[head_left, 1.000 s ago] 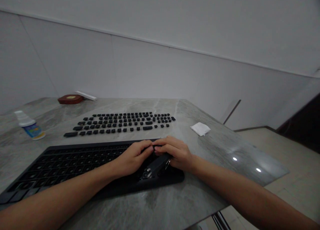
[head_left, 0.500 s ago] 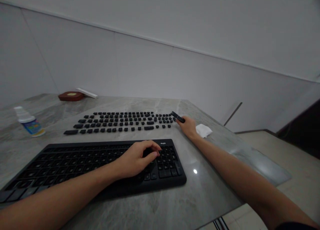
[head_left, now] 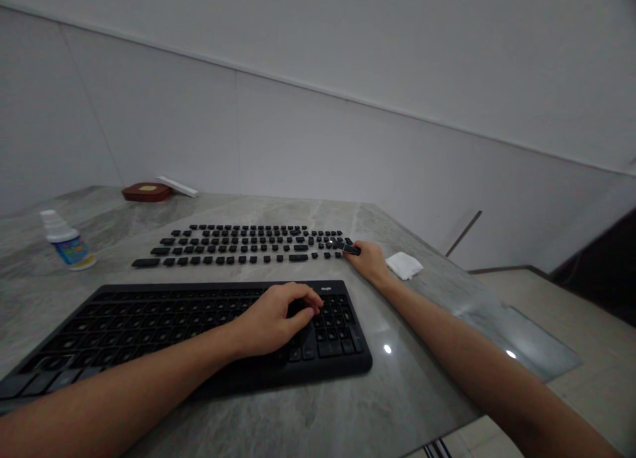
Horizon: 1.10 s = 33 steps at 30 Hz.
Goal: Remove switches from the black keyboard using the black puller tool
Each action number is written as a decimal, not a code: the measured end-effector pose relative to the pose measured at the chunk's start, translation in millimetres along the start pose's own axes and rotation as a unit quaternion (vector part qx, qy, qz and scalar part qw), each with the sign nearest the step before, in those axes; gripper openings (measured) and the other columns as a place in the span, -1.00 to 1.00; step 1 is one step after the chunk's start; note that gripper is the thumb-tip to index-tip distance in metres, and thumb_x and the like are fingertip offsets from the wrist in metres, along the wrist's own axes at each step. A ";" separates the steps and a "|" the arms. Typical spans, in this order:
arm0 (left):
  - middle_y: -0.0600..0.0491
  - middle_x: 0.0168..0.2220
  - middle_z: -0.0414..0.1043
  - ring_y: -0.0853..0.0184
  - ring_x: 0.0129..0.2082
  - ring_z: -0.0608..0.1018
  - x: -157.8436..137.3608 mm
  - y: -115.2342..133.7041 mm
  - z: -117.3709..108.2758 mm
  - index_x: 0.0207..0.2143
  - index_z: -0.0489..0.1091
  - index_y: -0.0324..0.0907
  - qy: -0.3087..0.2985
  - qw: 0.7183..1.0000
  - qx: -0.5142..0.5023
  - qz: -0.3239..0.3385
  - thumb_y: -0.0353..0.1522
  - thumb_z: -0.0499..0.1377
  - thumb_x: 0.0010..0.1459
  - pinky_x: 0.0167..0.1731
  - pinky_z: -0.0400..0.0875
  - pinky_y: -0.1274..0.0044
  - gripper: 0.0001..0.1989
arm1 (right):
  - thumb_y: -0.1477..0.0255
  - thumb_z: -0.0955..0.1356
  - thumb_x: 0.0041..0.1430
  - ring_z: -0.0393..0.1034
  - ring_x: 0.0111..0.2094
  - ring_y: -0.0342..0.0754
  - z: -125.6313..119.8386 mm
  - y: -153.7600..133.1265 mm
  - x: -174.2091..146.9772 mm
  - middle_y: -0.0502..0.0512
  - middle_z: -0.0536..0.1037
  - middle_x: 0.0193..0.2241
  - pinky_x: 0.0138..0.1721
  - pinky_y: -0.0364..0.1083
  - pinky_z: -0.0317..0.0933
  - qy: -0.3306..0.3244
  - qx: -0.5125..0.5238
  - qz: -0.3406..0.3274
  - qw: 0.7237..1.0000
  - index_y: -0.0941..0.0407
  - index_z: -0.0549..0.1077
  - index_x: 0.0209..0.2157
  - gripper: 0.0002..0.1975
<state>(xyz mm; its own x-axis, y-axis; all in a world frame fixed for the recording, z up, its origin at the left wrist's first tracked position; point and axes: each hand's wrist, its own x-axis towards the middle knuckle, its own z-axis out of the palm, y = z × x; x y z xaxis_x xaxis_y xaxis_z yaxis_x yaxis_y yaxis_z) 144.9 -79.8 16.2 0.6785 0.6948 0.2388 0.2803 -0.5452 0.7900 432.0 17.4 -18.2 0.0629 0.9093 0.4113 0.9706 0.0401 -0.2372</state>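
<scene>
My left hand (head_left: 278, 315) lies over the right part of a black keyboard (head_left: 342, 362), fingers bent and thumb a little apart from the fingertips. Nothing shows between them. Much of the keyboard is stripped of its caps, with the sockets bare; flat keys remain at the lower left and lower right. My right hand (head_left: 370, 259) is stretched forward, closed on a slim black tool that looks like a keycap puller (head_left: 345, 247). Its head is over the right end of the rows of loose black keycaps (head_left: 226, 249), laid out behind the keyboard. Whether the head touches a cap I cannot tell.
A crumpled white tissue (head_left: 405, 266) lies right of my right hand. To the left stands a white spray bottle (head_left: 69, 242) with a blue label. A reddish-brown case (head_left: 146, 192) and a white flat box (head_left: 177, 186) sit near the wall. The marble table's edge runs along the right.
My right hand has lowered the puller toward the keycaps and a little left, so its head now points down among them. My left hand stays on the keyboard. The view has shifted slightly.
</scene>
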 end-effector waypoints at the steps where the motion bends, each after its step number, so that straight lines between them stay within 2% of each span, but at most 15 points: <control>1: 0.02 -0.18 0.54 0.29 -0.17 0.54 0.0 -0.2 0.0 -0.20 0.47 -0.20 -0.001 1.000 0.001 0.001 -0.45 0.10 0.18 -0.06 0.40 0.40 -0.82 | 0.29 0.36 0.16 0.46 -0.31 0.05 -0.9 -0.1 0.0 0.24 0.61 -0.37 -0.34 -0.11 0.08 0.002 -0.003 0.002 1.000 0.19 0.59 -0.36 -0.75; 7: 0.03 -0.19 0.53 0.30 -0.16 0.53 0.9 0.0 0.1 -0.20 0.47 -0.20 -0.006 1.000 0.000 -0.008 -0.45 0.10 0.18 -0.05 0.38 0.42 -0.82 | 0.32 0.30 0.24 0.47 -0.29 0.06 -3.7 4.7 1.8 0.27 0.61 -0.31 -0.31 -0.11 0.10 0.025 -0.015 0.025 0.999 0.21 0.59 -0.28 -0.71; 12: 0.04 -0.19 0.53 0.30 -0.16 0.53 0.8 0.7 -0.2 -0.21 0.48 -0.19 -0.004 1.000 0.002 -0.011 -0.46 0.10 0.17 -0.05 0.38 0.43 -0.81 | 0.34 0.33 0.21 0.48 -0.25 0.02 1.2 6.7 2.8 0.18 0.63 -0.30 -0.29 -0.14 0.14 -0.014 0.003 0.006 1.000 0.14 0.61 -0.26 -0.77; 18: 0.04 -0.20 0.53 0.30 -0.16 0.53 1.1 1.7 -1.0 -0.22 0.48 -0.19 -0.007 1.000 0.008 -0.006 -0.45 0.10 0.17 -0.05 0.38 0.42 -0.82 | 0.37 0.35 0.17 0.49 -0.22 0.06 4.1 4.3 3.5 0.22 0.63 -0.28 -0.26 -0.13 0.17 -0.041 0.014 0.005 0.999 0.15 0.62 -0.24 -0.77; 33: 0.05 -0.19 0.53 0.30 -0.15 0.52 -0.3 -0.2 -0.9 -0.21 0.48 -0.18 -0.015 1.000 0.014 -0.005 -0.45 0.10 0.17 -0.04 0.36 0.42 -0.82 | 0.34 0.36 0.16 0.45 -0.35 0.02 4.1 8.5 5.6 0.17 0.61 -0.41 -0.37 -0.15 0.09 -0.054 0.058 0.041 0.996 0.17 0.62 -0.30 -0.77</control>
<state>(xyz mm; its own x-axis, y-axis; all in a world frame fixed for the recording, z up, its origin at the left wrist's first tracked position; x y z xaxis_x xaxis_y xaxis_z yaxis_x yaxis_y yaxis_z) 144.1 -79.4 16.4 0.6960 0.6856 0.2134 0.3059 -0.5520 0.7757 439.7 24.5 -21.6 0.1088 0.9503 0.2918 0.9296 0.0068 -0.3686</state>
